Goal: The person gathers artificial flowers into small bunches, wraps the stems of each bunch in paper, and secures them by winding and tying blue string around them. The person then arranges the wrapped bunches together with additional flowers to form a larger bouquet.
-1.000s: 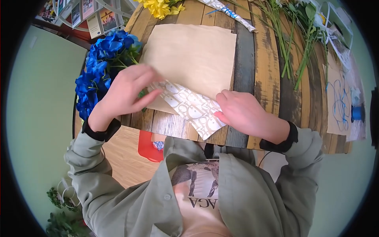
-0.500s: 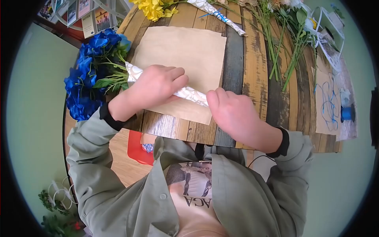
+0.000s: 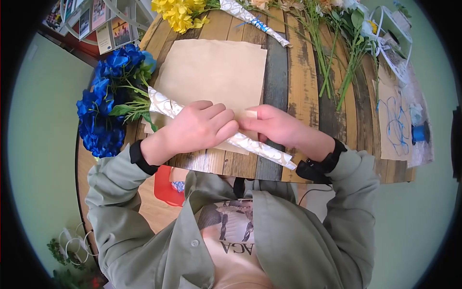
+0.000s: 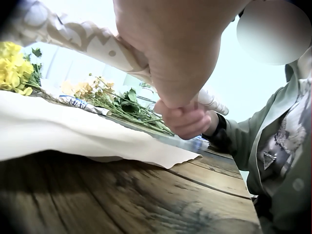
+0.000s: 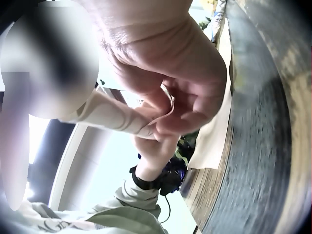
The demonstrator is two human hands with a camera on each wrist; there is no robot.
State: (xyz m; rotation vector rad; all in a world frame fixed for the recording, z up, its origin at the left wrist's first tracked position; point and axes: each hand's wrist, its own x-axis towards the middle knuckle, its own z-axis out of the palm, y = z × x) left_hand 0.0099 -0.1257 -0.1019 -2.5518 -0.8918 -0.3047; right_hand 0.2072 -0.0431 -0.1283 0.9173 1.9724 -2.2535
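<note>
A white-and-beige patterned paper roll (image 3: 262, 150) slants over the table, wrapped round the stems of blue flowers (image 3: 103, 103) at its upper left end. The left hand (image 3: 199, 126) grips the roll near its middle with curled fingers. Close beside it the right hand (image 3: 276, 126) pinches the wrap's edge; in the right wrist view the fingers of the right hand (image 5: 170, 73) curl round the paper roll (image 5: 114, 114). A tan paper sheet (image 3: 211, 67) lies flat beneath. In the left wrist view the left hand (image 4: 170, 53) hides part of the roll (image 4: 92, 41).
Yellow flowers (image 3: 180, 13) and a wrapped bundle with a blue tie (image 3: 255, 21) lie at the back. Loose green stems (image 3: 332, 72) spread at the back right. A blue ribbon spool (image 3: 420, 134) lies at the right edge, and a red container (image 3: 166, 185) stands below the table.
The patterned sheet, partly flat a second ago, is now a narrow roll round the stems. The right hand has moved from the roll's lower end up beside the left hand.
</note>
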